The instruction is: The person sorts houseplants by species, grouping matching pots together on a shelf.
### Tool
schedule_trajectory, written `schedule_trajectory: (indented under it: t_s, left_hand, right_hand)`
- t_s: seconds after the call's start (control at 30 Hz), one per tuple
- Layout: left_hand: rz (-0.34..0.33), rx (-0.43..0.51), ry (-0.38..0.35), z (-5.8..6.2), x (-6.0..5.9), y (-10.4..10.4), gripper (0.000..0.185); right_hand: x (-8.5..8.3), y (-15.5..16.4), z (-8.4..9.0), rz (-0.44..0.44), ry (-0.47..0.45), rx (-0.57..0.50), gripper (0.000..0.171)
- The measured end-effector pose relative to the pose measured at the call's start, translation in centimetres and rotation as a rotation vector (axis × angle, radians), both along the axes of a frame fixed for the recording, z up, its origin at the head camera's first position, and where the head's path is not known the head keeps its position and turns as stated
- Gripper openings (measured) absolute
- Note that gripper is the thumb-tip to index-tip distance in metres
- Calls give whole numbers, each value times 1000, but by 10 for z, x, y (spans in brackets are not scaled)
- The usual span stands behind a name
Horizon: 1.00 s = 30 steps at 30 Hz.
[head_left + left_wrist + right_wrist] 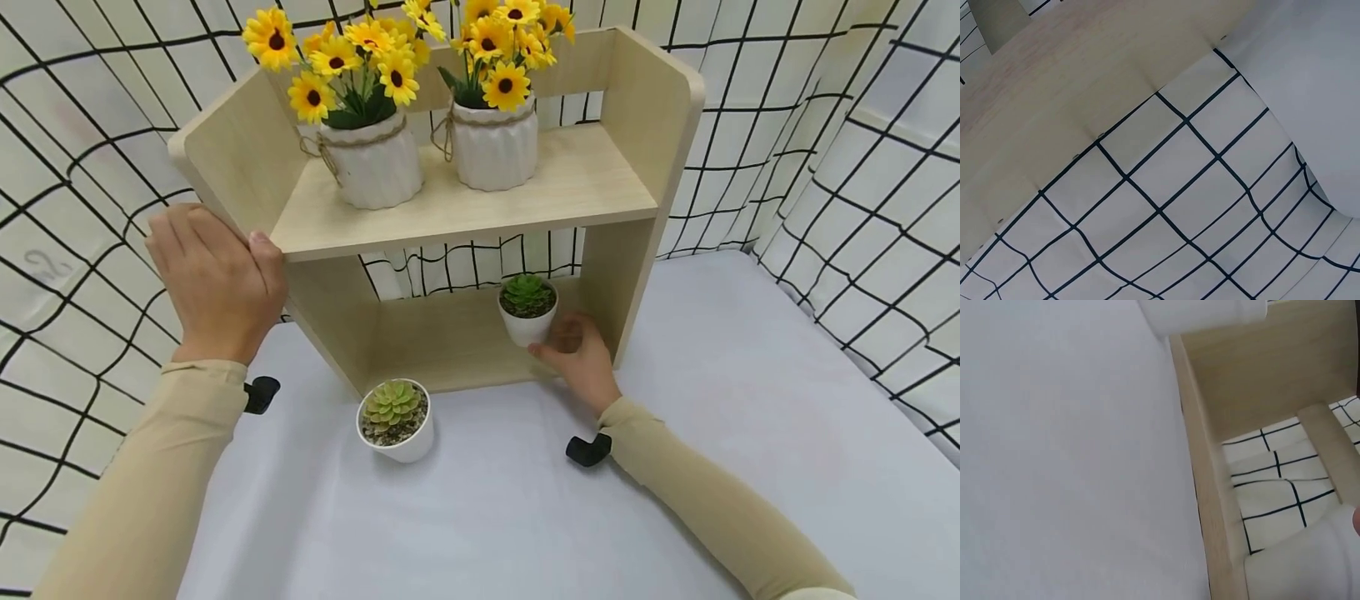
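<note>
Right hand (581,354) curled around a small white pot (527,321) with a green succulent, standing on the lower board of the wooden shelf (465,208) near its right wall. Left hand (217,279) laid flat against the shelf's left side panel, thumb on its front edge. Second succulent pot (396,421) on the bench (675,467) just before the shelf. Two sunflower pots (435,146) on the upper board.

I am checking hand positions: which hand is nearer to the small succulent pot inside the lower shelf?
Right. The right hand holds the succulent pot at its base; the left hand rests on the shelf's left side panel, well apart.
</note>
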<state>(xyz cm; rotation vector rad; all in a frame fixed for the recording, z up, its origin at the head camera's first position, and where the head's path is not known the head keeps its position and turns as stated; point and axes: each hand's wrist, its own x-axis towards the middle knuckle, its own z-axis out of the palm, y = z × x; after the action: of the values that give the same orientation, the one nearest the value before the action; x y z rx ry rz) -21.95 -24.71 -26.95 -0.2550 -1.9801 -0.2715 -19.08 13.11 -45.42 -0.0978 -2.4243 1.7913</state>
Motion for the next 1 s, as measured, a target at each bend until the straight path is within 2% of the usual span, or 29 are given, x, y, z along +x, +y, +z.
schedule_trajectory:
  t_s: [0.2, 0.37, 0.5, 0.8, 1.0]
  left_hand:
    - [20, -6, -34, 0, 0, -6, 50]
    - [8, 11, -28, 0, -4, -1, 47]
    - [14, 3, -40, 0, -5, 2, 48]
    - [16, 8, -27, -1, -3, -3, 49]
    - [11, 17, -33, 0, -1, -2, 49]
  right_hand:
    - [9, -21, -2, 61, 6, -101, 57]
    - [17, -38, 6, 151, 39, -155, 54]
    - [18, -49, 12, 238, 92, -160, 52]
    - [27, -84, 13, 509, 139, -95, 78]
    - [34, -107, 9, 596, 174, -57, 86]
